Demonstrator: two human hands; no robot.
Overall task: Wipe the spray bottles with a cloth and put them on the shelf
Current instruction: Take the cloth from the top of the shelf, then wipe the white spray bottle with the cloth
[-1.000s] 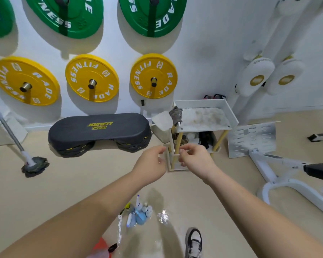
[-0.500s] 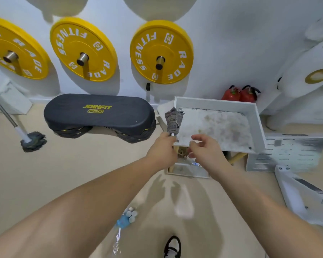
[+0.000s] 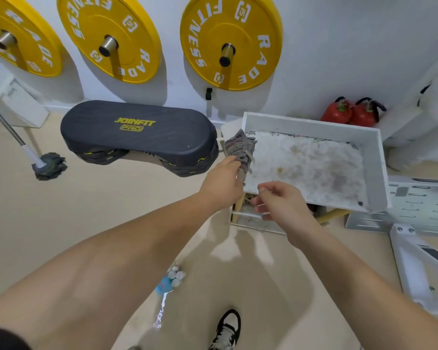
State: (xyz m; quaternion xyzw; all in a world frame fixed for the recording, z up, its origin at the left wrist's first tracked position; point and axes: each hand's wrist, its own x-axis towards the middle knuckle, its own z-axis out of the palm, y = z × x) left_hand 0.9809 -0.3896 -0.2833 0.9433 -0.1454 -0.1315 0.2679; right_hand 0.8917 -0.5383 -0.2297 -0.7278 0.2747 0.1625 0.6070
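A grey striped cloth (image 3: 239, 147) hangs over the left rim of the white shelf's top tray (image 3: 314, 123). My left hand (image 3: 223, 183) grips the cloth's lower end at the tray's near left corner. My right hand (image 3: 280, 203) hovers just right of it, over the tray's front edge, fingers loosely curled and holding nothing. Several spray bottles (image 3: 171, 280) with white caps and a blue body stand on the floor below, partly hidden by my left forearm.
A black step platform (image 3: 137, 132) sits left of the shelf. Yellow weight plates (image 3: 230, 41) hang on the wall. Two red extinguishers (image 3: 349, 112) stand behind the shelf, a white machine frame (image 3: 415, 253) to the right, a mop (image 3: 48, 165) at left.
I have come closer to the shelf and the view has tilted down. My left hand has reached the cloth on the tray rim and taken hold of it; my right hand hovers close by.
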